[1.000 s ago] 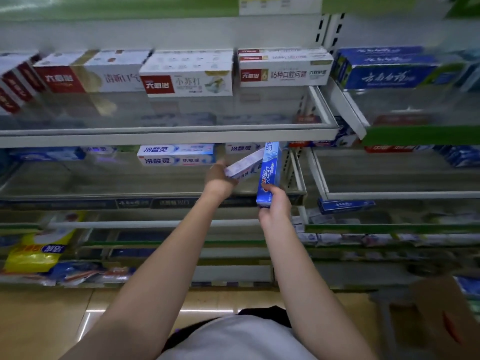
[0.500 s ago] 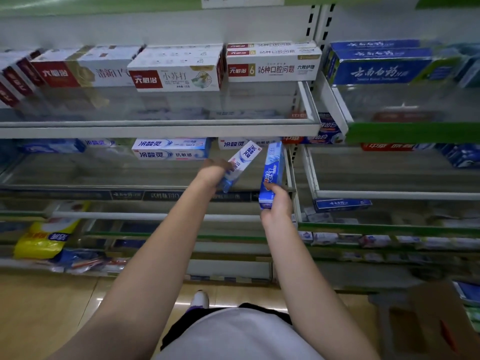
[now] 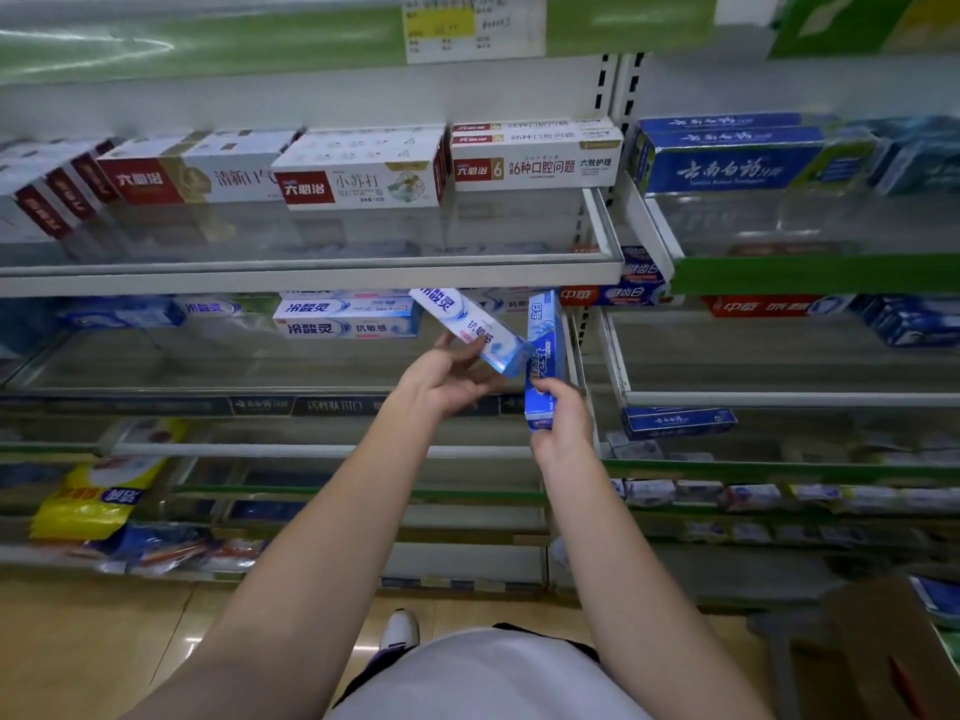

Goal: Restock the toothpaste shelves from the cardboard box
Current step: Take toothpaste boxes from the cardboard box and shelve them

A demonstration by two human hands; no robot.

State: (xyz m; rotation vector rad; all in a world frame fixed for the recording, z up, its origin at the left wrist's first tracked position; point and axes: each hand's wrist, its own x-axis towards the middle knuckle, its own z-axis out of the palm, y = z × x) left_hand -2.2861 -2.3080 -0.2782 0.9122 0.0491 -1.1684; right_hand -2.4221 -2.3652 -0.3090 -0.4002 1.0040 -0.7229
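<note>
My left hand (image 3: 445, 377) grips one end of a white and light-blue toothpaste box (image 3: 470, 327), tilted with its far end up to the left, in front of the second shelf (image 3: 156, 366). My right hand (image 3: 561, 426) holds the lower end of a blue toothpaste box (image 3: 543, 350) that stands almost upright just right of the first box. The two boxes touch near their middles. A stack of matching white-blue boxes (image 3: 345, 319) lies further left on that shelf. The cardboard box (image 3: 883, 657) is at the bottom right, mostly cut off.
The top shelf (image 3: 311, 275) carries red and white boxes (image 3: 358, 181) and, to the right, blue boxes (image 3: 727, 163). A white divider post (image 3: 576, 350) stands right of my hands. Lower shelves hold a yellow bag (image 3: 85, 501) and small packs. The floor is tan tile.
My left hand turned palm-up and swung the white-blue box so its far end now points up-left. The right hand and its blue box kept almost the same place. The camera tilted up.
</note>
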